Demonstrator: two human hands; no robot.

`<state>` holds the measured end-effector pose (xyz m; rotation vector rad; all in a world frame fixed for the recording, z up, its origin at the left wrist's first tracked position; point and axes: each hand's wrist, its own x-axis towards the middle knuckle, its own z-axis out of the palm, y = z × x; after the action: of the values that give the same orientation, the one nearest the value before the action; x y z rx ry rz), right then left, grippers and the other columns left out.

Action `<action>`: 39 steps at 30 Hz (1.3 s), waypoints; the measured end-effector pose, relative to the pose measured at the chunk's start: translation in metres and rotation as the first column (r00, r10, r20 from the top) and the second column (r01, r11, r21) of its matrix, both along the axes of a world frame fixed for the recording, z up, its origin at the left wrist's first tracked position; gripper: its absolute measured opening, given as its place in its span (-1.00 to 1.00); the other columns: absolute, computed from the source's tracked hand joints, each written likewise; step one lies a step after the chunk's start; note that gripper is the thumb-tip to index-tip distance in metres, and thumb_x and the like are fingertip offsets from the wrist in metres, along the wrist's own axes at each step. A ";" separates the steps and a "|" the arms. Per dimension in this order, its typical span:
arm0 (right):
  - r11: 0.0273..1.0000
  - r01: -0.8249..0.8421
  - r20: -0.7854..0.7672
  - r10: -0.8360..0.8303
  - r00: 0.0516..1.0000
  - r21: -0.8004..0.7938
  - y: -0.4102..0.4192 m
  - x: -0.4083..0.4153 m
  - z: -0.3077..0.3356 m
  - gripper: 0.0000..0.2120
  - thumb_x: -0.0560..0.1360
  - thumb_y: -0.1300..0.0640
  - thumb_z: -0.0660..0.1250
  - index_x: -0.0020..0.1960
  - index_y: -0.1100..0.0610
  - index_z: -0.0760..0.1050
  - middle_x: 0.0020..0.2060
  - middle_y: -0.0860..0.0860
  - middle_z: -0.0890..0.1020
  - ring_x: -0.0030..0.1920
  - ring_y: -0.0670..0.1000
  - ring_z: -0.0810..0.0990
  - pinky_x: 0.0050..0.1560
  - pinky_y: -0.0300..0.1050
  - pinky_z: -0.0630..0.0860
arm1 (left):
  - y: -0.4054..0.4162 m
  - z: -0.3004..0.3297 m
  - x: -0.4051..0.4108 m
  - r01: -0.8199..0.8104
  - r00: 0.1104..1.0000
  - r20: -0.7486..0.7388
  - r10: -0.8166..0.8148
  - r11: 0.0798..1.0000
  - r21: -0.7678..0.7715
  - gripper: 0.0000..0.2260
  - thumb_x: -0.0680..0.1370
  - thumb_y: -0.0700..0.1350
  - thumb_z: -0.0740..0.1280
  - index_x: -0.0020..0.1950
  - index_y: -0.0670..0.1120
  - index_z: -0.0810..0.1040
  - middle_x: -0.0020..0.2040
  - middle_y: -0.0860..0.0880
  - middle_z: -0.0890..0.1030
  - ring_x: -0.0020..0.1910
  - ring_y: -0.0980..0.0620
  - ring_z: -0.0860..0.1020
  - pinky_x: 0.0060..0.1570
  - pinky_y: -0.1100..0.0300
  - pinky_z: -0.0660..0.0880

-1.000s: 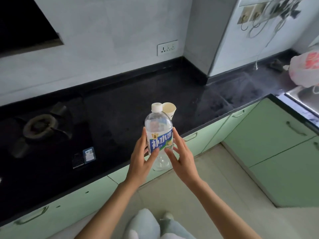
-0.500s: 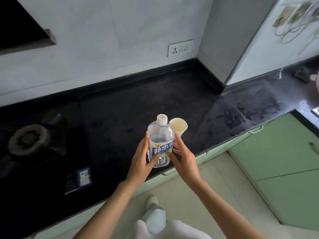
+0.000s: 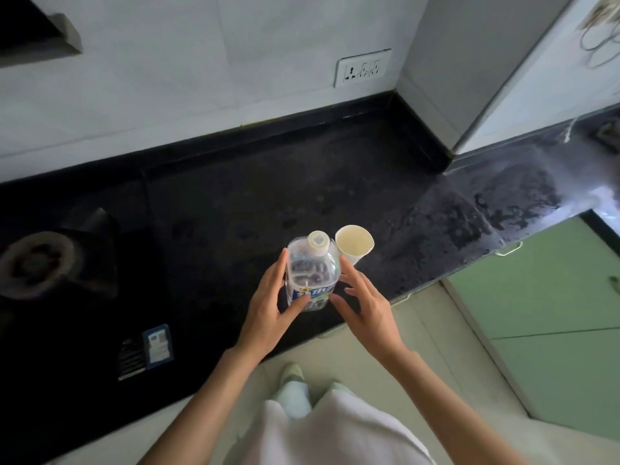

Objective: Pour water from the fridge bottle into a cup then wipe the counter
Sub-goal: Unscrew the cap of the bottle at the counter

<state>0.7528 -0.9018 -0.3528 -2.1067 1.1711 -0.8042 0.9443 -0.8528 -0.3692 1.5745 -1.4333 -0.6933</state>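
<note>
A clear plastic water bottle [image 3: 312, 273] with a white cap and a blue label stands upright over the black counter [image 3: 235, 203], close to its front edge. My left hand [image 3: 268, 307] presses its left side, thumb on the label. On the bottle's right side lie the fingers of my right hand [image 3: 365, 307], so it is held between both hands. I cannot tell whether its base touches the counter. An empty cream paper cup [image 3: 354, 243] stands just behind and right of the bottle, almost touching it.
A gas burner [image 3: 37, 263] sits at the left, with a sticker [image 3: 157, 344] on the hob near the front edge. A wall socket [image 3: 362, 67] is behind. The counter's right part [image 3: 503, 203] looks wet. Green cabinets [image 3: 543, 297] stand at the right.
The bottle, held between both hands, has moved forward from over the counter's edge to above the counter beside the cup. I now look down on it from closer.
</note>
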 end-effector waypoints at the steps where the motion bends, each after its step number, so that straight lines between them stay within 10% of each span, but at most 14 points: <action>1: 1.000 -0.025 -0.009 0.026 1.000 0.014 0.002 -0.002 0.001 -0.42 0.55 -0.01 0.28 0.51 -0.11 0.15 0.34 -0.10 0.45 0.19 -0.13 0.54 0.10 -0.05 0.57 | 0.003 0.000 -0.001 -0.004 1.000 -0.002 0.004 1.000 -0.001 -0.27 0.51 0.10 0.35 0.54 0.22 -0.01 0.50 0.09 0.24 0.46 0.09 0.30 0.31 -0.05 0.43; 11: 0.992 -0.113 0.001 0.113 0.994 -0.054 -0.012 -0.002 0.055 -0.57 0.56 -0.07 0.25 0.40 0.01 0.37 0.33 -0.14 0.43 0.23 -0.06 0.52 0.10 0.00 0.57 | 0.005 0.028 -0.003 -0.025 1.000 -0.014 0.026 0.999 0.034 -0.26 0.48 0.09 0.43 0.55 0.09 0.11 0.46 0.15 0.27 0.42 0.24 0.28 0.33 0.21 0.37; 27: 0.940 -0.178 -0.192 0.124 0.973 -0.292 -0.046 0.048 0.091 -0.72 0.29 0.08 0.58 -0.13 0.20 0.59 -0.23 0.03 0.53 -0.44 -0.05 0.43 -0.45 -0.37 0.29 | -0.012 0.043 -0.004 0.006 0.996 0.094 -0.010 0.999 0.041 -0.35 0.43 -0.01 0.49 0.45 0.09 0.29 0.38 0.22 0.27 0.32 0.45 0.23 0.17 0.63 0.17; 39: 0.832 -0.415 -0.216 0.358 0.909 -0.369 -0.063 0.042 0.095 -0.81 0.45 0.11 0.41 -0.06 0.25 0.57 -0.20 0.08 0.51 -0.37 0.02 0.52 -0.41 -0.08 0.55 | -0.013 0.041 -0.009 -0.058 0.987 0.151 0.049 0.997 0.059 -0.36 0.45 0.09 0.45 0.42 0.23 0.18 0.40 0.24 0.24 0.27 0.53 0.20 0.08 0.67 0.19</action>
<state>0.7950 -0.9652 -0.2576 -2.6668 0.6253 -0.7639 0.9355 -0.8656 -0.3281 1.7389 -1.4843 -0.6044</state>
